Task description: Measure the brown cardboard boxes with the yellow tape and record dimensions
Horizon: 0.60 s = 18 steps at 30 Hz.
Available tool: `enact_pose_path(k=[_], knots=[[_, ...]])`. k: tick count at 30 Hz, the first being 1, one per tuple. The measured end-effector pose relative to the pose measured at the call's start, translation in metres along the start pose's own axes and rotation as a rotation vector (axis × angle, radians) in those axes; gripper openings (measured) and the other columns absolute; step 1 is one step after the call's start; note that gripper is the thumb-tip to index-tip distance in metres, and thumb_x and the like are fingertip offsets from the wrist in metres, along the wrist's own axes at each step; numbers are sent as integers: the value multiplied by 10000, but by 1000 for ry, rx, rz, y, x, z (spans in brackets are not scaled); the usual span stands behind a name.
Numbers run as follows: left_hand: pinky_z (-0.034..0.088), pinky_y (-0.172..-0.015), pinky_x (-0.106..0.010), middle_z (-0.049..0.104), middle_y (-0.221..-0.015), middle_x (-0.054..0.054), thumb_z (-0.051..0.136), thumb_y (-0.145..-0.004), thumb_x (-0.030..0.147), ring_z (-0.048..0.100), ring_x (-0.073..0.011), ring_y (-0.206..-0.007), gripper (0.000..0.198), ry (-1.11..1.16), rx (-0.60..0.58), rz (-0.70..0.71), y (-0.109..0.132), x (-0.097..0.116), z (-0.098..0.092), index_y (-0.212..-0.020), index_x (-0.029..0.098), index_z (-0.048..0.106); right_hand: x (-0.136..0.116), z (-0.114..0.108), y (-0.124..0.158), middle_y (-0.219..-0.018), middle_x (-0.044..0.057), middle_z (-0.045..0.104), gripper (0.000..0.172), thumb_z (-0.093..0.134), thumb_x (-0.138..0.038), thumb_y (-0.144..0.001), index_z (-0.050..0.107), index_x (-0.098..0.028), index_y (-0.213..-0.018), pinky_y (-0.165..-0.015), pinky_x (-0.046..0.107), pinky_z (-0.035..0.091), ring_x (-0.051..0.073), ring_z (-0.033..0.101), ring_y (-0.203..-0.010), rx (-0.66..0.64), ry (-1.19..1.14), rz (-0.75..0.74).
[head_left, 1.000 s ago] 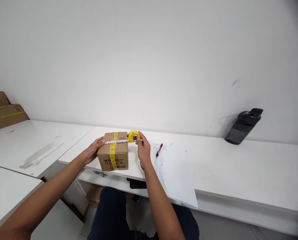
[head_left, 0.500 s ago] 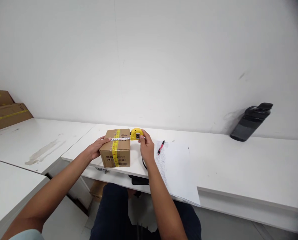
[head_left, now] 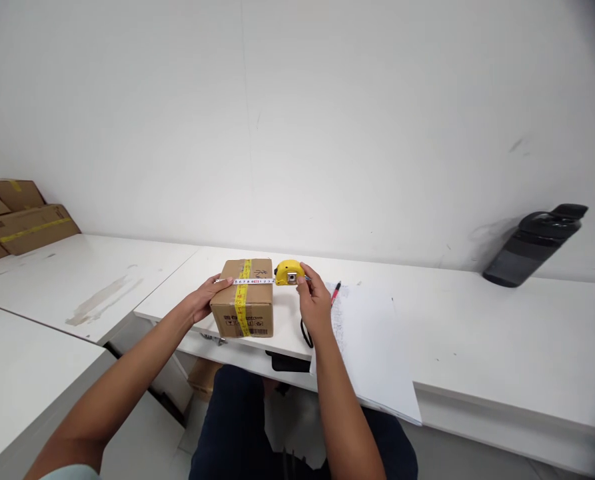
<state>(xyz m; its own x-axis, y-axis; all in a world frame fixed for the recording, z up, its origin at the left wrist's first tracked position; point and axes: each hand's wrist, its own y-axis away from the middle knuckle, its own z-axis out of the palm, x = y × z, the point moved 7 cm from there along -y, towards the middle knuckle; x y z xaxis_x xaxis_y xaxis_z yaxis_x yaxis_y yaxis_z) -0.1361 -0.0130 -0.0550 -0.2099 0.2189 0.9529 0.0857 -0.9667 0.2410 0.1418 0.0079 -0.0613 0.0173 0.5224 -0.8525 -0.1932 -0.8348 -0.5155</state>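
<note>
**Holding a tape measure to a cardboard carton at a white desk**

Seated at the desk, we grip the carton's upper left edge with our left hand, its thumb laid on top beside the printed blade and some of its fingers hidden from view. Our right hand is closed around the yellow case of the tape measure, just beside the carton's upper right edge. The blade runs from the case across the carton's top, crossing a strip of yellow tape that continues down the printed front. The carton rests upright near the desk's front edge.

Below our right wrist, a black cord curves beside the desk edge. To the right lie sheets of paper, one side covered in writing, their near corner jutting past the desk. A red and black pen on them is partly hidden behind our right hand. Farther right, a dark bottle stands near the white wall. At far left, more taped boxes are stacked against that wall, while another brown box shows beneath the desk, beside our dark trousers.
</note>
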Motion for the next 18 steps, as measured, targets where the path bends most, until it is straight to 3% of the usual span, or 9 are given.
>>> enact_pose_path(k=[3, 6, 11, 18], knots=[[624, -741, -331, 736, -1159, -148, 883, -708, 305, 748, -251, -910, 684, 11, -3, 1, 1, -3, 3, -1295, 174, 558, 5, -8, 5, -1351, 103, 654, 455, 554, -497, -945, 660, -249, -1311, -1006, 485, 516, 262, 623, -1194, 41, -15, 19], [619, -736, -325, 744, -1134, -142, 847, -748, 338, 747, -263, -926, 581, 11, -36, 6, 2, -5, 10, -1250, 170, 608, 4, -12, 8, -1347, 103, 655, 463, 574, -508, -935, 667, -246, -1304, -1030, 493, 507, 269, 611, -1224, 58, -28, 21], [614, -768, -343, 768, -1031, -139, 751, -815, 351, 751, -276, -899, 426, 78, -112, -26, 4, -9, 24, -1180, 146, 670, -2, -13, 7, -1250, 100, 693, 460, 563, -506, -937, 670, -252, -1304, -942, 473, 555, 254, 651, -1098, 26, 11, 24], [612, -790, -348, 769, -1014, -123, 726, -823, 324, 748, -274, -896, 368, 88, -84, -2, 5, -11, 28, -1143, 151, 673, 2, -9, 5, -1320, 101, 661, 464, 564, -508, -933, 649, -246, -1306, -893, 411, 551, 231, 647, -1058, 52, -1, 50]])
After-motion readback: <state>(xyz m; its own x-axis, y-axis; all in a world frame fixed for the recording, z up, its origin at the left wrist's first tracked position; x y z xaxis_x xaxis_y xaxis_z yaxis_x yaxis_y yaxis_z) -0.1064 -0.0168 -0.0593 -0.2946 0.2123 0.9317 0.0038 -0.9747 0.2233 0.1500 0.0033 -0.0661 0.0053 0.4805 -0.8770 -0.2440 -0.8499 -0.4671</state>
